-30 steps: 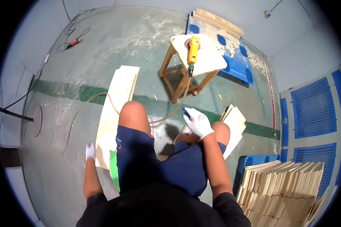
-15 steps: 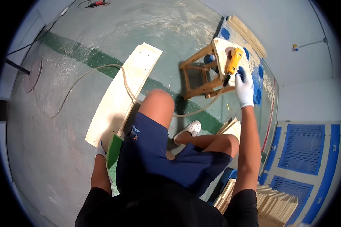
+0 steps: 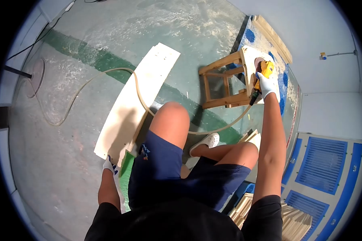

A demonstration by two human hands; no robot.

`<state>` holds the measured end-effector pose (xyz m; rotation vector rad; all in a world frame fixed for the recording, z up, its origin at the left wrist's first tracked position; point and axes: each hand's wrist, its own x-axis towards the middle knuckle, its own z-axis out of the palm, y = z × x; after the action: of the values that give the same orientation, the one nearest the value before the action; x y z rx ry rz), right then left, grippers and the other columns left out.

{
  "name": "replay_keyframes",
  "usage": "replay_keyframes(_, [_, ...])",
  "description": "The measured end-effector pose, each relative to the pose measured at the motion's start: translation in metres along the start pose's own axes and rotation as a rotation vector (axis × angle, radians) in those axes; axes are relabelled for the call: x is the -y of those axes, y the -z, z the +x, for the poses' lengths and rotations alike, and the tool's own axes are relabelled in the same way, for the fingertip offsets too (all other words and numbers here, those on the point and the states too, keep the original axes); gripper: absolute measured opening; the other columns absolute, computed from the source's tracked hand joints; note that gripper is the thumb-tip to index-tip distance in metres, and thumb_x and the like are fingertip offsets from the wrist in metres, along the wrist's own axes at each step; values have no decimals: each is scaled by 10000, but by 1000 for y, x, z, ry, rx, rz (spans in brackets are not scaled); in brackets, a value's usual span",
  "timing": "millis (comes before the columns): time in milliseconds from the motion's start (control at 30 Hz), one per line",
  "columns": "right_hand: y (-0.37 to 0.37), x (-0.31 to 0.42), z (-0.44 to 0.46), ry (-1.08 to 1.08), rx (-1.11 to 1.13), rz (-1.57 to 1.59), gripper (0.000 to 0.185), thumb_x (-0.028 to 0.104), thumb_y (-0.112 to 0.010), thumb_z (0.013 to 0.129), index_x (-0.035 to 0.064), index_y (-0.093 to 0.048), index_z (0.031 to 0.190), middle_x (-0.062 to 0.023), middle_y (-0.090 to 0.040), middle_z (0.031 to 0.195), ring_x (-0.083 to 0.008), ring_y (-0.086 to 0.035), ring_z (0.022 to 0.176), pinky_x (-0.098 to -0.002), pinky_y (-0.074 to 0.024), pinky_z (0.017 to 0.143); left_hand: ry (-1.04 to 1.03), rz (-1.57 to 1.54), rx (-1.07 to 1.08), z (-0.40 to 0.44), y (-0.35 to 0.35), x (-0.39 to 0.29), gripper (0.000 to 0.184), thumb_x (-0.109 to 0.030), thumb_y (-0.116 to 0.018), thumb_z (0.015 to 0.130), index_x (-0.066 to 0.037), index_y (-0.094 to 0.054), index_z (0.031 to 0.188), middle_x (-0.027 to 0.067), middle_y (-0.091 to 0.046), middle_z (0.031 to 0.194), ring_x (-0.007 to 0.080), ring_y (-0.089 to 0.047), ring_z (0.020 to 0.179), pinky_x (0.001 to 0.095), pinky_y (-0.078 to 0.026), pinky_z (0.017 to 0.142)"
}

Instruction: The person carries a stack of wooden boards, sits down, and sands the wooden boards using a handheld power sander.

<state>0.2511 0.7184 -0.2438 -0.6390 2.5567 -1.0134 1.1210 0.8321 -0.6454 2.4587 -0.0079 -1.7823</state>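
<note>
A long, pale, flat wooden board (image 3: 138,94) with a smooth face and a slightly ragged far end is lying at a slant over the grey-green floor (image 3: 64,148), whose surface is showing scuffs and whitish dust. A thin, translucent beige hose (image 3: 83,91) is curving over the board and leading to a yellow-bodied handheld power tool (image 3: 266,68) with a black rear fitting and a round, brownish disc at its head. The tool is resting on the pale seat of a square-legged wooden stool (image 3: 225,99), ahead and to the right. A sheet with a green face (image 3: 127,166) is sitting by the board's near end, beside the left thigh.

The right arm is stretching forward almost straight, and the right hand (image 3: 267,85), in a white glove, is closing its fingers around the tool's body. The left arm is hanging low and reaching outward; the left hand (image 3: 110,164), in a white glove with blue fingertips, is meeting the board's near edge, its fingers partly bent. Whether they are gripping it, I cannot tell.
</note>
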Motion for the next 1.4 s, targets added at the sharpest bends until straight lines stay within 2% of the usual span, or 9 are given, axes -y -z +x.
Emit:
replay_keyframes(133, [9,-14,-7,-68,-17,218,461,375,-775,860,-5,-708,1112,-72,-693,897,-178,-660,767,-343,-536,678,-4,-346,235,15,-2,7,636,-635,-628,949,-203,-570,1412,86,-626,1293,294,-628,1077,514,-554,758])
replay_keyframes(233, [19,-20,-24,19,53,554,301,267,-759,880,55,-691,1083,-36,-677,853,-163,-657,726,-315,-539,642,-5,-256,66,-4,-11,0,563,-577,-609,985,-178,-588,1383,97,-636,1293,292,-651,1053,497,-595,761])
replay_keyframes(400, [34,-39,-72,70,76,1139,213,154,-717,898,93,-618,1076,-34,-667,845,-180,-649,673,-318,-553,579,-72,-135,157,59,-7,7,590,-681,-569,952,-228,-599,1329,90,-677,1139,292,-684,977,468,-594,778])
replay_keyframes(500, [28,-69,-97,144,109,1490,158,200,-708,891,109,-641,1002,-45,-668,842,-212,-655,727,-367,-570,650,-60,-327,429,28,-14,3,566,-649,-541,976,-187,-612,1296,56,-691,1138,287,-660,998,472,-557,870])
replay_keyframes(567, [29,-60,-127,100,111,1681,133,218,-696,879,122,-657,963,-54,-687,894,-235,-659,827,-438,-570,757,-74,-328,426,17,-15,0,595,-655,-504,992,-169,-593,1323,49,-670,1214,280,-658,1033,466,-562,865])
replay_keyframes(900, [35,-56,-140,160,85,1717,282,281,-702,845,38,-658,979,-121,-679,1001,-307,-639,959,-462,-521,932,-186,-212,460,30,-26,2,594,-558,-443,1057,-55,-588,1338,95,-651,1265,253,-606,1090,402,-499,934])
replay_keyframes(1067, [38,-48,-145,188,13,1753,262,272,-715,828,43,-657,939,-118,-683,1008,-296,-644,969,-469,-523,966,-275,252,489,80,-11,7,580,-501,-430,1086,-2,-596,1332,124,-653,1251,242,-580,1103,370,-461,975])
replay_keyframes(1167, [43,-69,-133,248,153,1807,260,259,-703,855,51,-702,1011,-133,-732,1103,-318,-689,1025,-513,-524,1016,-219,-111,658,43,-24,-1,593,-490,-424,1094,15,-582,1360,127,-647,1277,215,-568,1117,349,-425,1017])
replay_keyframes(1400, [46,-65,-141,217,43,1749,317,246,-694,859,5,-703,1064,-125,-720,1065,-296,-681,992,-495,-539,990,-188,-389,614,7,-9,24,639,-533,-416,1087,-2,-546,1418,123,-624,1368,240,-578,1211,370,-429,1077])
